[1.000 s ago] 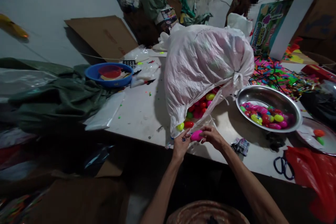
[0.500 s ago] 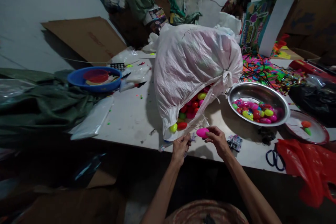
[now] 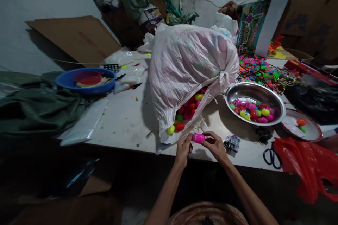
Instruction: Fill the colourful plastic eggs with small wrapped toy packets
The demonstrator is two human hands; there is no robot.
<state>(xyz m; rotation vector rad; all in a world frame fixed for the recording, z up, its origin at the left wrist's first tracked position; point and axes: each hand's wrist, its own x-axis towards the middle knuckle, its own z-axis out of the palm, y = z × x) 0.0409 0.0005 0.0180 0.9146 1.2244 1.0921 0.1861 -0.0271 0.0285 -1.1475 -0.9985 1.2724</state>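
Note:
A pink plastic egg [image 3: 200, 138] is pinched between my two hands just above the table's front edge. My left hand [image 3: 183, 149] is closed at its left end, where small printed marks, apparently of a clear film, show over the pink. The thumb and fingers of my right hand [image 3: 214, 144] grip the other end. Just beyond my hands lies a large white sack [image 3: 192, 59], its torn side showing several eggs in red, pink, green and yellow. A red egg [image 3: 179, 127] and a yellow egg [image 3: 170, 129] sit at the opening's lower lip.
To the right, a steel basin [image 3: 255, 93] holds several colourful eggs. Near it are a small printed packet pile [image 3: 232, 143], scissors [image 3: 272, 158], a red plastic bag [image 3: 303, 161] and a plate [image 3: 315, 132]. A blue basin [image 3: 87, 89] stands left. Someone is partly visible at the back.
My hands have come together. The pink egg has moved left to the printed clear film in my left hand, and printed marks now show on it. The view has shifted slightly right.

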